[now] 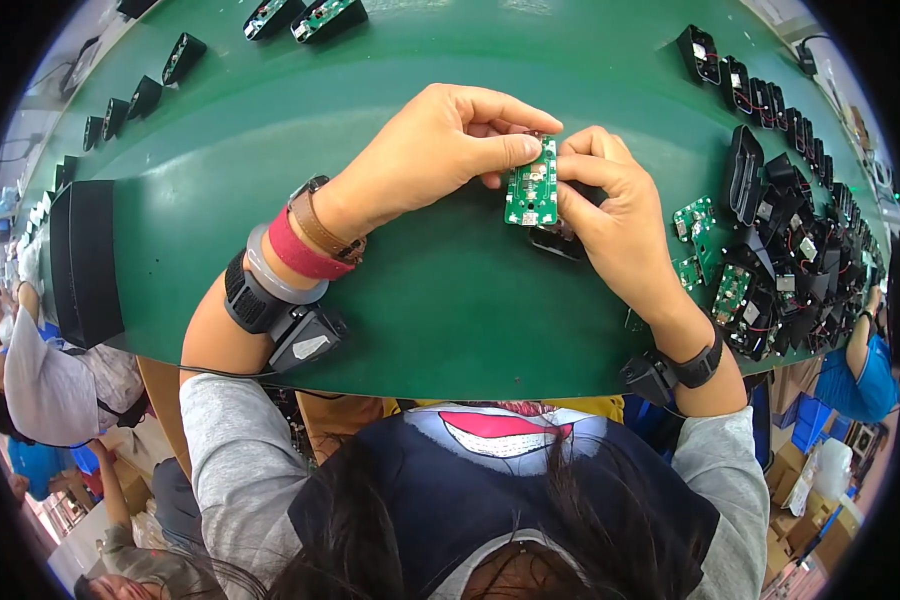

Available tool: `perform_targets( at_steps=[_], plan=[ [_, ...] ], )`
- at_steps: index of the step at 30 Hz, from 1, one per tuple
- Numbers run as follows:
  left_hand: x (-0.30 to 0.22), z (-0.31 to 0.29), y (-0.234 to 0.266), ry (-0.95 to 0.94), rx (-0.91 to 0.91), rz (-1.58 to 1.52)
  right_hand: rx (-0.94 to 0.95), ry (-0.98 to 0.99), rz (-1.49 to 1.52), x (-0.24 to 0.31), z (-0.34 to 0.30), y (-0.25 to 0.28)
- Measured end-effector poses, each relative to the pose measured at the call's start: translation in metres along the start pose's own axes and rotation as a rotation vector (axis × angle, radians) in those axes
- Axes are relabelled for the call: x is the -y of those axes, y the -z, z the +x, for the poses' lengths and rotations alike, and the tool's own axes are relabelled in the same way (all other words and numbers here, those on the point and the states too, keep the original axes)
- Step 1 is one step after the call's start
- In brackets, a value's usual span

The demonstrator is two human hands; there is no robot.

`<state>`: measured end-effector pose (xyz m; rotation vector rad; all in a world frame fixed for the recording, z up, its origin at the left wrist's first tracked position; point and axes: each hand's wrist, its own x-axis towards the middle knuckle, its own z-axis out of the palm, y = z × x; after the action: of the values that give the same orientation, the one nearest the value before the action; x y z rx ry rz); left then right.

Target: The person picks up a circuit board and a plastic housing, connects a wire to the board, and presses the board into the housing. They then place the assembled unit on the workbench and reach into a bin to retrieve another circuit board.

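A green circuit board (532,190) is held up above the table in front of me. My left hand (460,150) is closed on its upper end, with the thumb across the face and the fingers behind. At the board's right edge my right hand (610,200) is pinched, thumb and fingertips against it; whether they also grip something small there I cannot see. Just below the board shows part of a black plastic housing (558,242), mostly hidden by the board and the right hand.
Loose green boards (698,230) lie right of my right hand, beside a heap of black housings (795,250). More housings line the right edge (740,85) and the far left (182,58). A black box (85,262) stands at the left edge. Other people sit on both sides.
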<state>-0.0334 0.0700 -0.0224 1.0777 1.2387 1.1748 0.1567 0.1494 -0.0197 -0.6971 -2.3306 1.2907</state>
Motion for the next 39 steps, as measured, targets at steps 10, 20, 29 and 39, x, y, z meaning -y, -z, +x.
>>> perform_targets(
  at_steps=[10, 20, 29, 39],
  plan=[
    [-0.01, 0.01, -0.006, -0.036, -0.001, 0.288, -0.037, -0.104, 0.124, 0.011, -0.012, 0.023],
    [-0.009, -0.002, -0.033, -0.046, 0.134, 0.102, -0.089, -0.187, 0.391, 0.0, -0.01, 0.015],
    [-0.004, -0.012, -0.053, 0.016, -0.12, 0.302, -0.117, -0.206, 0.546, -0.004, -0.008, 0.02],
    [-0.006, -0.011, -0.06, -0.039, -0.148, 0.433, -0.036, -0.149, 0.486, -0.009, -0.011, 0.021]
  ],
)
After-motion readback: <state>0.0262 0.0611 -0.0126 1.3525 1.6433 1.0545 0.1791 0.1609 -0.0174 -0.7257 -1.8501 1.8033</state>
